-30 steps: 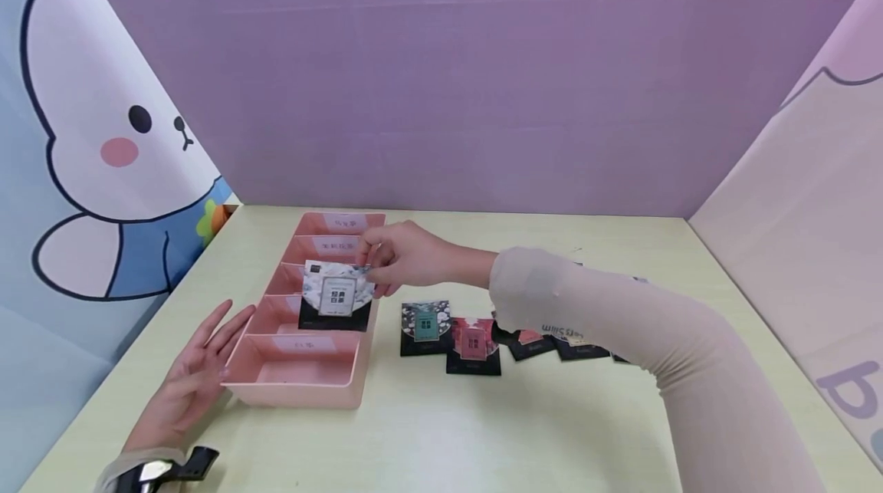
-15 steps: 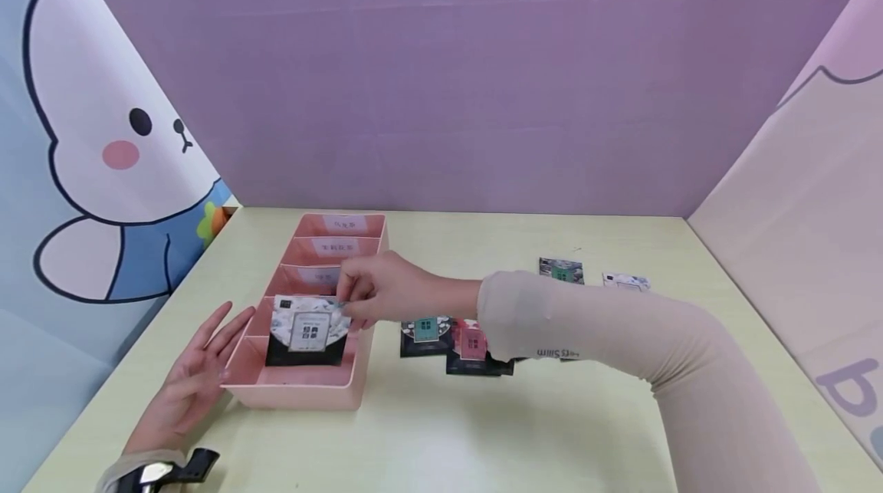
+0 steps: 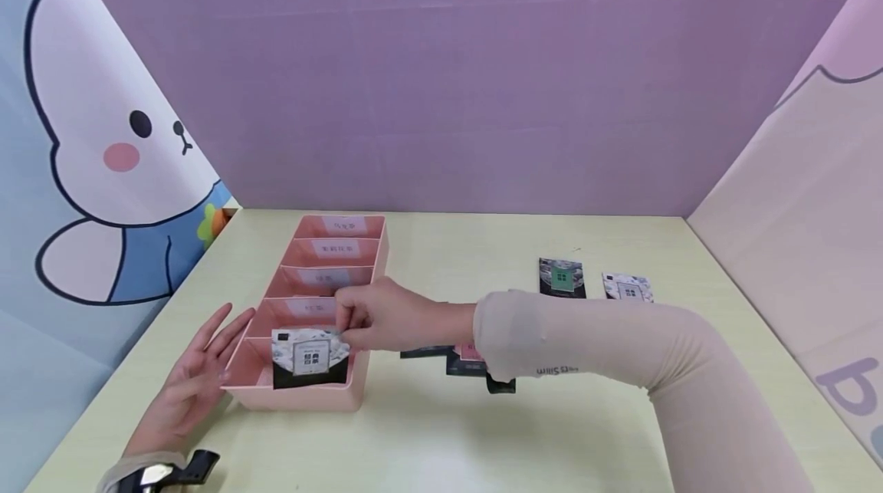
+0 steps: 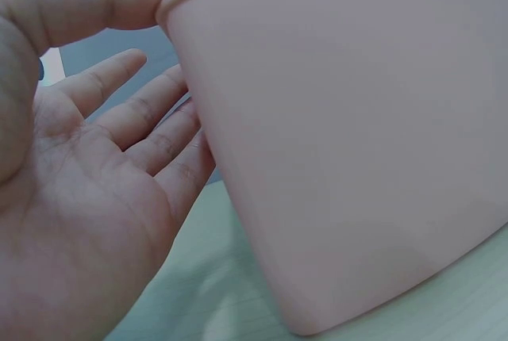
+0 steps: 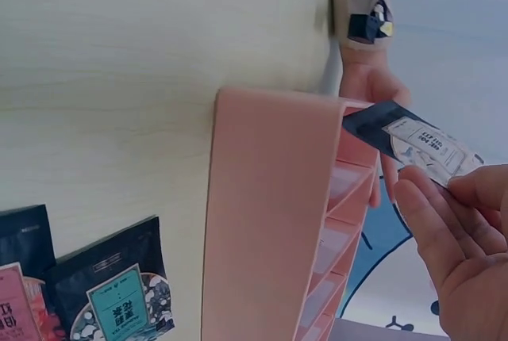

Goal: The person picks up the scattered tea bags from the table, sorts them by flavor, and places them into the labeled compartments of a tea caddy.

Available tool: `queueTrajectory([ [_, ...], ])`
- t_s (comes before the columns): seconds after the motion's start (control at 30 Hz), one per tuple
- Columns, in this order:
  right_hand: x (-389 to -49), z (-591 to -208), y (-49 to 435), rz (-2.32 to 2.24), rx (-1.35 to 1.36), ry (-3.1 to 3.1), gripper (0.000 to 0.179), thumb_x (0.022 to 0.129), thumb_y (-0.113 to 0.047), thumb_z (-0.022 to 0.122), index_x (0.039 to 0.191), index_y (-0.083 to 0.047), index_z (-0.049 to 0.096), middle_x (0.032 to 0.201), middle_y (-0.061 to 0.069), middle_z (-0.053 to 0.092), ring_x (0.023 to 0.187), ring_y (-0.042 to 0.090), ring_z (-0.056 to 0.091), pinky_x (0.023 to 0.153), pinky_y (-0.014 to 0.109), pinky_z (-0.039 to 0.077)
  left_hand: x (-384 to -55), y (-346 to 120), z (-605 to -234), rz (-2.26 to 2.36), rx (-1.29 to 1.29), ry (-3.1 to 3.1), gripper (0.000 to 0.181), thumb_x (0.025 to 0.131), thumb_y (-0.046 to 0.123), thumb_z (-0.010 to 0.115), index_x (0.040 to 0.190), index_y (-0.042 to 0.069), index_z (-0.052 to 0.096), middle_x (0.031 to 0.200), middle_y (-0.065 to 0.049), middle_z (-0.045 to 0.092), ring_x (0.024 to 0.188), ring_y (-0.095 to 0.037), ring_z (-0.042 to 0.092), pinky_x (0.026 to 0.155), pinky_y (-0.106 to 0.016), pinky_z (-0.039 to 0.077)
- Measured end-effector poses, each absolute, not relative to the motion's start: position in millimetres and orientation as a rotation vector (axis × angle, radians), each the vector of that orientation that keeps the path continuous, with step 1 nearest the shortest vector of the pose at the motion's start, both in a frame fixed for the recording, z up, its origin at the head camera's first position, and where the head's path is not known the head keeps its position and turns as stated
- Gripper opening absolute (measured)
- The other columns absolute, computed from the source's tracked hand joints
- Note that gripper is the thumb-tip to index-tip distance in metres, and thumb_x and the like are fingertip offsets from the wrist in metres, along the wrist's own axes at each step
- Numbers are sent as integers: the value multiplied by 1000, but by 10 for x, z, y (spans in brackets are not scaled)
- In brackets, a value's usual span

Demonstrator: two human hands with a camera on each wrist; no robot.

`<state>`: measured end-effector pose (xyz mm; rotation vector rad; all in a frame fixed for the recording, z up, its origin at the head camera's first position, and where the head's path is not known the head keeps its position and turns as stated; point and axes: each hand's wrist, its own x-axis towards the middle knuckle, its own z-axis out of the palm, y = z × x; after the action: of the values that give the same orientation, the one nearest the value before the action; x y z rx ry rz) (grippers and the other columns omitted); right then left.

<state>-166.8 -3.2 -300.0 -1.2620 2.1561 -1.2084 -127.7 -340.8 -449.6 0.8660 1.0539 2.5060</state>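
My right hand pinches a white and black tea sachet by its upper right corner. The sachet is face up over the front compartment of a pink divided box, and its lower edge overlaps the front rim in the head view. In the right wrist view the sachet hangs tilted from thumb and fingertips above that end of the box. At the box's front left corner is my left hand, fingers extended. The left wrist view has its thumb at the rim and fingers along the pink wall.
Paper labels stand in the box's compartments, such as the third one's label. Right of the box lie more sachets, among them a red one partly under the sleeve. Farther back are a green-labelled sachet and a white one.
My right hand has brought the sachet toward the front of the box, from over the middle compartments to the front one. My left hand has stayed at the corner.
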Motion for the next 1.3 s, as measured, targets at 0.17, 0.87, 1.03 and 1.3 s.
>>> queueTrajectory([
  [0.17,-1655,-3065,-12,-1132,-1407,2215,14,90,4,67,83,-6,61,89,4,69,73,1,61,70,15,52,-1269,-3398,-4495,2512,852,1038,100,74,-30,6,161,18,-1,161,-1,31,146,-11,29,108,-26,37],
  [0.87,-1470,-3200,7,-349,-2081,2444,13,97,-12,63,84,-11,60,71,-6,65,55,4,54,54,9,35,-1255,-3384,-4471,2520,855,1068,87,85,-26,11,161,17,6,161,-3,32,145,-13,32,110,-31,34],
  [1.03,-1422,-3246,3,41,-2291,2545,8,97,-17,62,90,-17,64,85,-10,72,74,4,63,71,13,48,-1251,-3390,-4458,2520,829,1096,87,87,-25,13,161,17,-2,161,-2,32,145,-13,33,110,-31,34],
  [1.3,-1406,-3339,19,461,-2380,2519,12,99,-23,56,108,-23,64,98,-12,73,88,8,61,75,20,49,-1253,-3404,-4443,2505,801,1149,85,88,-23,15,161,19,9,159,0,35,143,-11,35,109,-30,35],
])
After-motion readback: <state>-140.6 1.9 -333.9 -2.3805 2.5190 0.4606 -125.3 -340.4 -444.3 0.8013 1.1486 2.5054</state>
